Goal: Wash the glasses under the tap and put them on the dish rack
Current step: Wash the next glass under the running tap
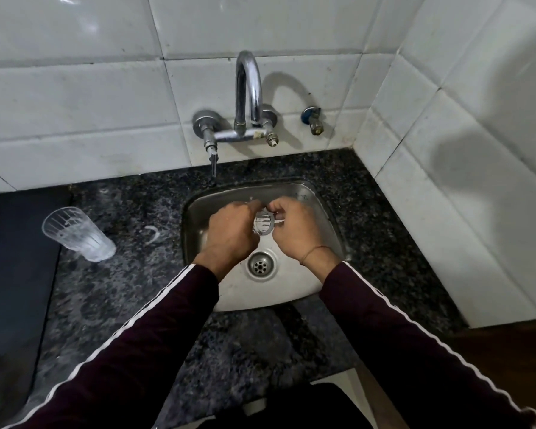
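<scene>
Over the steel sink [322, 274], my left hand [229, 233] and my right hand [294, 230] both grip a small clear ribbed glass [263, 222] between them, its mouth turned toward me. The glass is directly below the chrome tap's [248, 88] spout; I cannot tell whether water is running. A second clear ribbed glass [78, 235] stands upright on the dark granite counter [136, 289], left of the sink. No dish rack is clearly recognisable in view.
A dark flat mat or board [16, 258] lies at the counter's left edge. White tiled walls close in behind and to the right. A small valve [314, 120] sticks out of the wall right of the tap. The drain [260, 265] is below my hands.
</scene>
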